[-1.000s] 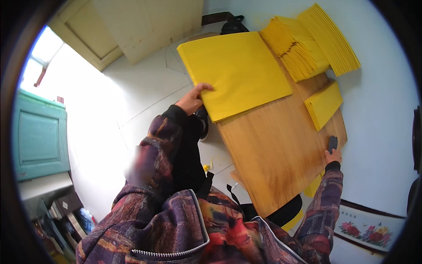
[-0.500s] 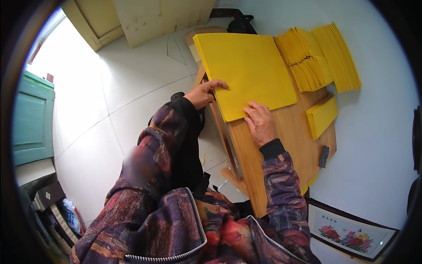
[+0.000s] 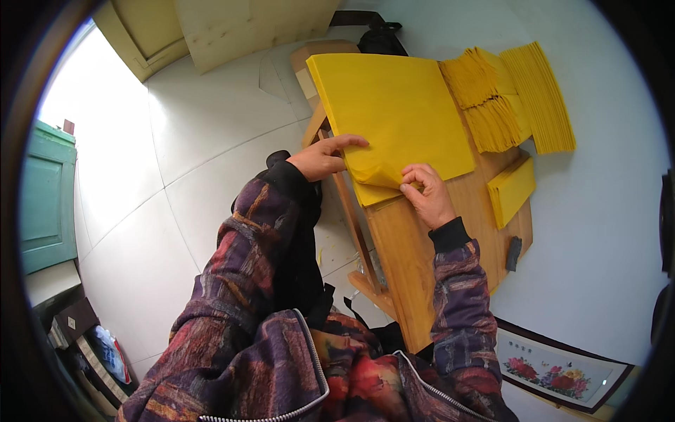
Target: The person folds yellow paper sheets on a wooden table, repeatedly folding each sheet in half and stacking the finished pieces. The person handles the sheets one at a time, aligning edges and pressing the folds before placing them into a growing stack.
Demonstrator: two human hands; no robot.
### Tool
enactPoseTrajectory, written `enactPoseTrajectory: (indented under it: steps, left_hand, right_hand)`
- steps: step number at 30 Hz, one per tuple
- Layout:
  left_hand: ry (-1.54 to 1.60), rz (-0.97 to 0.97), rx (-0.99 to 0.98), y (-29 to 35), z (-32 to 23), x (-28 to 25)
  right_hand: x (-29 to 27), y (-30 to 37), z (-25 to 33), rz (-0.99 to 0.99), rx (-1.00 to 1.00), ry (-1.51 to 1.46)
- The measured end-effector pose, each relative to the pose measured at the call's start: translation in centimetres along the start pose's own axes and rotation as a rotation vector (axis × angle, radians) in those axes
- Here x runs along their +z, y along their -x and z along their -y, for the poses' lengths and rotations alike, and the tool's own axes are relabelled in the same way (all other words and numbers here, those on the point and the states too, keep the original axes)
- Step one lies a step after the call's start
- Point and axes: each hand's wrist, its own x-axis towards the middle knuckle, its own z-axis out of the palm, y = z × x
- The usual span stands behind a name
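A stack of large square yellow paper sheets (image 3: 394,105) lies on the wooden table. Its top sheet (image 3: 376,174) is bent up and bulging at the near left corner. Between thumb and fingertips, my right hand (image 3: 430,197) pinches this sheet's near edge. My left hand (image 3: 323,159) is at the left edge of the stack, its index finger stretched out over the top. The other left fingers are tucked low beside the edge and partly hidden, and I see nothing held in them.
Folded yellow paper bundles (image 3: 489,98) and a ridged yellow stack (image 3: 540,98) lie along the wall side of the table (image 3: 404,260). Closer are a smaller yellow pile (image 3: 512,191) and a dark grey block (image 3: 515,253). A cardboard box (image 3: 302,74) stands behind the table's far left corner.
My right hand has pinched the top sheet's near edge and raised it, so the corner now bulges. The left hand stays at the left edge, its finger still on top.
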Motion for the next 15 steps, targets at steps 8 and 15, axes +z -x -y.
enactPoseTrajectory:
  steps: [8,15]
  left_hand:
    - [0.105,0.038,0.008,0.1,0.0,-0.1]
    - [0.033,-0.16,-0.023,-0.6,1.2,0.8]
  right_hand:
    - [-0.3,-0.4,-0.6,0.05,0.106,-0.19]
    - [0.2,0.2,0.2,-0.031,0.182,-0.221]
